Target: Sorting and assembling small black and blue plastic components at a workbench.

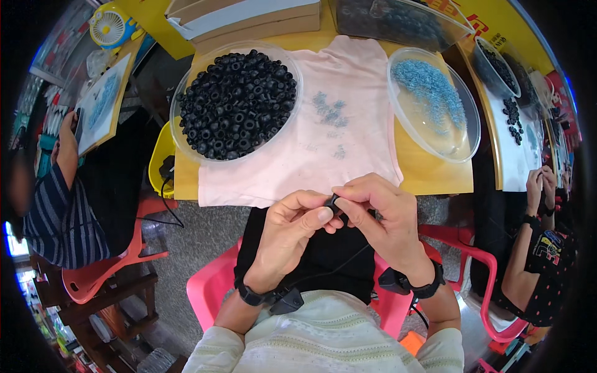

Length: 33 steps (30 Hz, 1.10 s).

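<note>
Yellow table (pixel 435 177) fills the upper half of the frame, and a pale pink cloth (pixel 348 143) is spread over its middle. At upper left of centre a clear round bowl (pixel 186 140) is heaped with black rubber rings (pixel 239 102). At upper right a second clear bowl (pixel 463 133) is seen holding small blue parts (pixel 432 93), and a few loose blue pieces (pixel 329 112) are scattered on the cloth between the two bowls.

Just below the table edge, at frame centre, the left hand (pixel 289 233) and the right hand (pixel 385 217) are brought together over a dark lap. A small black ring (pixel 334 202) is pinched between the fingertips of both hands; the fingers of each hand are curled closed around it, and little of the piece is shown. A dark band is worn on each wrist.

A pink plastic chair (pixel 208 286) is seen beneath the lap. At the left edge a person in a striped sleeve (pixel 53 217) is seated, and at the right edge another person's hands (pixel 540 186) are held together near a white sheet (pixel 519 158) carrying more black rings. Cardboard boxes (pixel 249 18) are stacked at the top of the frame.
</note>
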### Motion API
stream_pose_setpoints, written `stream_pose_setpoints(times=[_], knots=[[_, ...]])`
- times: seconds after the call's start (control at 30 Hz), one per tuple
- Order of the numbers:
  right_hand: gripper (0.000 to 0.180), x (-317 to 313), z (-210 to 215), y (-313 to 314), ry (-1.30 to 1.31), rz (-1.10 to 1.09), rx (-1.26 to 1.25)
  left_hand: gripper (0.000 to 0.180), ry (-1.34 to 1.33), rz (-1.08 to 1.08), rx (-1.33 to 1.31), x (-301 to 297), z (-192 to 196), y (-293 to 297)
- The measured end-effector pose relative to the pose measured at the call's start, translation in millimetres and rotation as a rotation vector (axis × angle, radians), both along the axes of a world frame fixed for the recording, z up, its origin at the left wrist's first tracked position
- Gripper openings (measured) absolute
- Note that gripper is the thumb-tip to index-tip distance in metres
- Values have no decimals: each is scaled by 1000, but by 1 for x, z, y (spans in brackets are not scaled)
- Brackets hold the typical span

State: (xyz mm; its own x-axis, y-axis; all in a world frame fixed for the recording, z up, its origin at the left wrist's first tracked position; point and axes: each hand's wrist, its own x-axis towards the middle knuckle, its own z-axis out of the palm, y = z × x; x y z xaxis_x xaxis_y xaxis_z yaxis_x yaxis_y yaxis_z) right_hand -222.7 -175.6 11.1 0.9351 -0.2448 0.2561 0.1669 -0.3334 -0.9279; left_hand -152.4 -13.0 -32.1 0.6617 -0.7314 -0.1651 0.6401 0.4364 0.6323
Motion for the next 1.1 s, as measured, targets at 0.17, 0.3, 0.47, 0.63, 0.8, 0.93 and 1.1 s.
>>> stream_pose_setpoints(times=[0.17,0.3,0.47,0.63,0.8,0.93,1.1], knots=[[27,-2,6,1,-75,-24,-227,14,45,-34,-10,3,1,0],[36,-3,3,1,-98,-32,-325,11,90,-39,22,1,0,-3],[38,0,2,-3,-132,-27,-399,11,208,-66,-45,-2,6,-8],[33,3,7,-1,-135,-28,-449,11,109,-41,-15,-1,14,-7],[25,1,16,-2,-52,-1,-288,15,-132,101,128,-4,14,-7],[15,4,19,-15,-31,61,-247,17,-306,138,203,-6,15,-8],[10,4,15,-12,-16,10,-265,17,-580,211,383,-10,18,-10]])
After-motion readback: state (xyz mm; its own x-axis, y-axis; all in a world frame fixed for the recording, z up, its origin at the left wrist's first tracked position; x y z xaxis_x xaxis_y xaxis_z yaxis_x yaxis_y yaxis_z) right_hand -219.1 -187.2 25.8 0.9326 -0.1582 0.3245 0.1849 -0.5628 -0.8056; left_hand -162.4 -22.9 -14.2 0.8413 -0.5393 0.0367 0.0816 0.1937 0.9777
